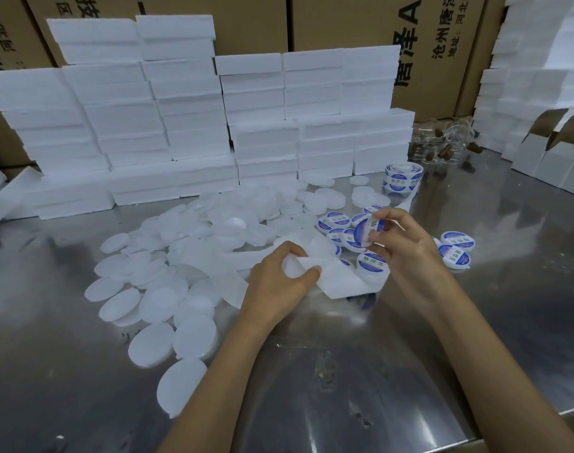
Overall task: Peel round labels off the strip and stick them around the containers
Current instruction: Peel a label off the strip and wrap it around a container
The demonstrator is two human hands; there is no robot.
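Observation:
My left hand [280, 282] pinches a white backing strip [341, 279] that trails right across the steel table [442, 338], with a round white container under the fingers. My right hand [400, 243] holds a round blue-and-white label [364, 232] tilted on edge between fingertips, just above the strip's far end. Several labelled containers [372, 261] lie around my right hand, more of them [457, 248] to its right. A heap of plain white round containers [181, 266] spreads to the left. A roll of labels [401, 178] stands behind.
Stacks of white foam boxes [194, 119] wall off the back of the table, with brown cartons [344, 24] behind them. Folded white cardboard boxes [550, 155] stand at the right. Clear bags with brown items [442, 142] lie at the back right.

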